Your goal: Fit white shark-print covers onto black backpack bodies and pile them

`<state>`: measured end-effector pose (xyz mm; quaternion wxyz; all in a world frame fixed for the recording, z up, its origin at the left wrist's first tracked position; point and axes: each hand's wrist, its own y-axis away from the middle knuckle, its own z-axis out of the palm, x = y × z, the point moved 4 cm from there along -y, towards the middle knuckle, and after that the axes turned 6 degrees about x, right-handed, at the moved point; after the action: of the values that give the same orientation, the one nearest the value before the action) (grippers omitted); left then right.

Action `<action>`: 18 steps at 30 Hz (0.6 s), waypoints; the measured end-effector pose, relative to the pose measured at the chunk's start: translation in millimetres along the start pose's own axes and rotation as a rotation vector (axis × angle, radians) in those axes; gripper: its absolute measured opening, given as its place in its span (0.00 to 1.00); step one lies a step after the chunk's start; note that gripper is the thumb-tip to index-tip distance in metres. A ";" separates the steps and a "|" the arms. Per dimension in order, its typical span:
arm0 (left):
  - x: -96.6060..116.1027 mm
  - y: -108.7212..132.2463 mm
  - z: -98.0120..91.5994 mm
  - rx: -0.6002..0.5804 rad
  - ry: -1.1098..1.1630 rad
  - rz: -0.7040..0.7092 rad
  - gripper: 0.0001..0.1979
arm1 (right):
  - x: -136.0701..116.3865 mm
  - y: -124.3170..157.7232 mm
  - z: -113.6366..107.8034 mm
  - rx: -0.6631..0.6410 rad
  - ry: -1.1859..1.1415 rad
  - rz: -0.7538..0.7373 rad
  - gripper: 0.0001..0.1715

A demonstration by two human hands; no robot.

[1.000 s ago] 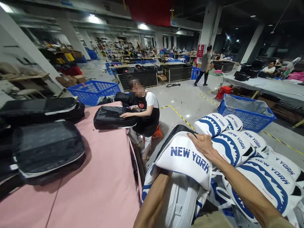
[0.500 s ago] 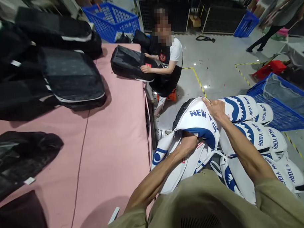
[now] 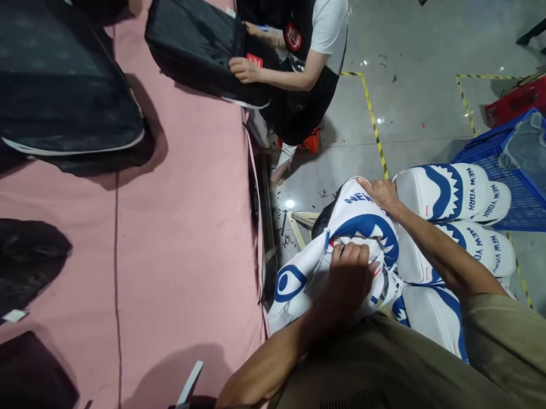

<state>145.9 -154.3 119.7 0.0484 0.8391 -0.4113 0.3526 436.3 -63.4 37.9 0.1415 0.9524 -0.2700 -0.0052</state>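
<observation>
I am clamping left-hand fingers on the white bag at 5 o'clock beside the counter; right hand is gripping its top edge (steadying it).

"NEW" in blue capitals shows on the white shark-print backpack held beside the pink bench's right edge; the rest of the word pair is covered by the right hand resting on its top. The left hand grips the same backpack lower down, over the printed teeth, where no lettering shows.

"NEW YORK" in blue capitals can be read on the stacked white backpacks to the right, once on the upper pair and again on the one below.

The co-worker's black apron carries a round red badge with white marks too small to read.
</observation>
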 end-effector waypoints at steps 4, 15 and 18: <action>5.0 8.7 4.2 -0.045 0.050 0.007 0.29 | -6.6 -12.4 37.7 -0.129 0.044 -0.088 0.52; -4.8 54.0 8.2 -0.067 0.077 -0.024 0.31 | -4.6 1.3 121.8 -0.271 -0.161 -0.077 0.55; -25.7 72.9 31.7 -0.102 0.139 -0.101 0.32 | -14.0 0.1 147.1 -0.266 -0.177 -0.110 0.55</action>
<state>100.0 -197.1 64.5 0.1376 0.8287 -0.3814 0.3857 411.6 -95.5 -104.2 0.2414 0.9344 -0.2259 -0.1323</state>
